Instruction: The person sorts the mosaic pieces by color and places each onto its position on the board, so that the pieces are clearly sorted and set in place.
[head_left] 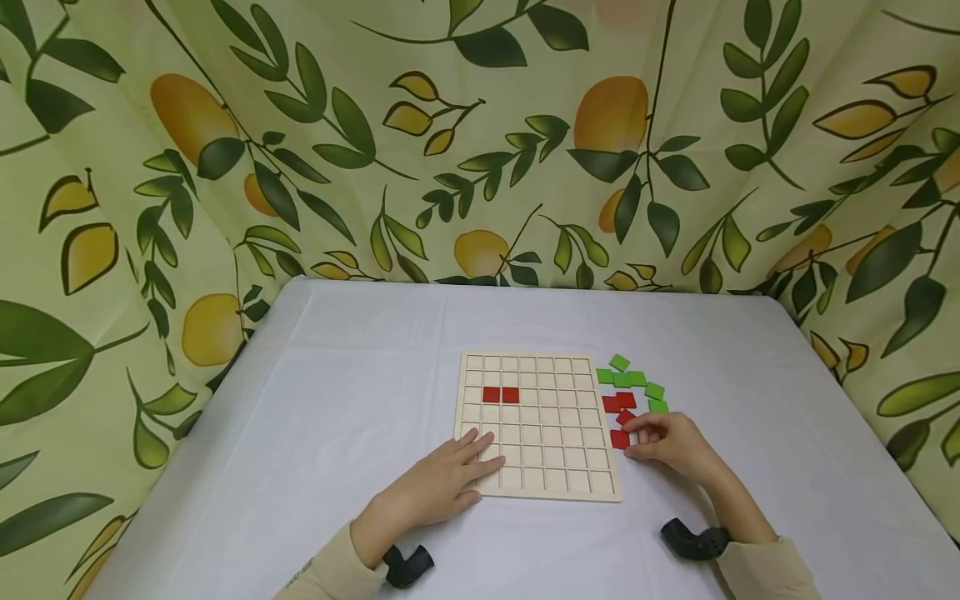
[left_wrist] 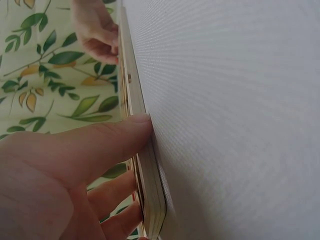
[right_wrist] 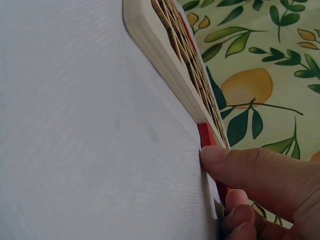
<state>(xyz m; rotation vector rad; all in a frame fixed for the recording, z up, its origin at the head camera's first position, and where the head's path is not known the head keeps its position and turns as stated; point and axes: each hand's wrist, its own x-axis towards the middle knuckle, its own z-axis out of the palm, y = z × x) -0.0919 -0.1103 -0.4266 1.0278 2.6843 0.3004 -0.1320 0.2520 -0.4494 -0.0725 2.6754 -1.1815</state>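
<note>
A pale wooden grid board [head_left: 555, 435] lies flat on the table, with two red square tiles [head_left: 500, 394] side by side in cells at its upper left. My left hand [head_left: 442, 482] rests on the board's lower left part, fingers spread; its thumb [left_wrist: 117, 135] touches the board's side edge in the left wrist view. Just right of the board, my right hand [head_left: 675, 446] pinches a loose red tile [head_left: 619, 439] between thumb and fingers. The right wrist view shows the thumb [right_wrist: 217, 156] against the tile's edge [right_wrist: 204, 134]; its far side is hidden.
Other loose red tiles [head_left: 611, 404] lie beside the board's right edge. Several green tiles [head_left: 636, 378] are scattered beyond them. White cloth [head_left: 360, 375] covers the table, and a leaf-and-fruit patterned curtain [head_left: 480, 167] hangs behind. Black bands [head_left: 696, 542] are on the wrists.
</note>
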